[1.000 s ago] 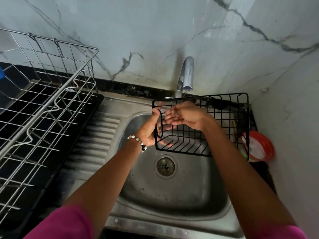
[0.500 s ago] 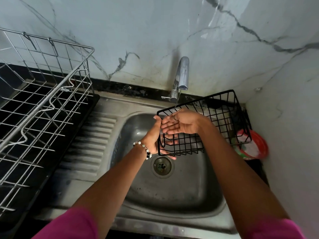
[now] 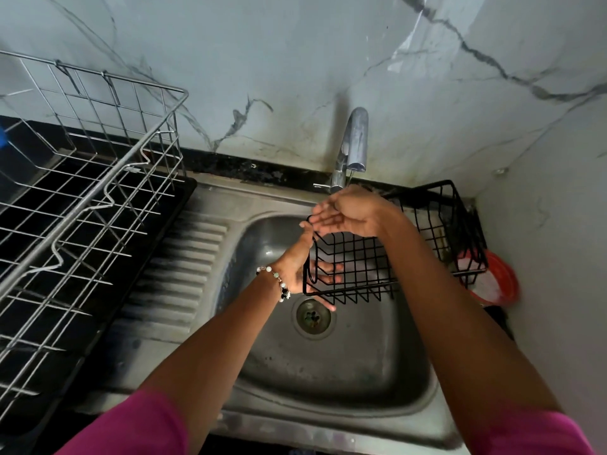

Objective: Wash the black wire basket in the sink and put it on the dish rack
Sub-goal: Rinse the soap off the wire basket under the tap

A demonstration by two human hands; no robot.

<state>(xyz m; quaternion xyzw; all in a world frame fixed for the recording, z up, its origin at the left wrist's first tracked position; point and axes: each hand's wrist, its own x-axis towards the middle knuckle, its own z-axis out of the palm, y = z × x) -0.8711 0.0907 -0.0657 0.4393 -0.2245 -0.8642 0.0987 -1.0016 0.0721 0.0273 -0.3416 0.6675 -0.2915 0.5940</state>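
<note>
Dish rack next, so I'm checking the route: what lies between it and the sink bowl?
In the head view, only the ribbed steel drainboard lies between the dish rack and the sink bowl; nothing stands on it.

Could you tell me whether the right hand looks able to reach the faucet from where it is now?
Probably yes: the right hand is open just below the faucet, with nothing between them.
</note>
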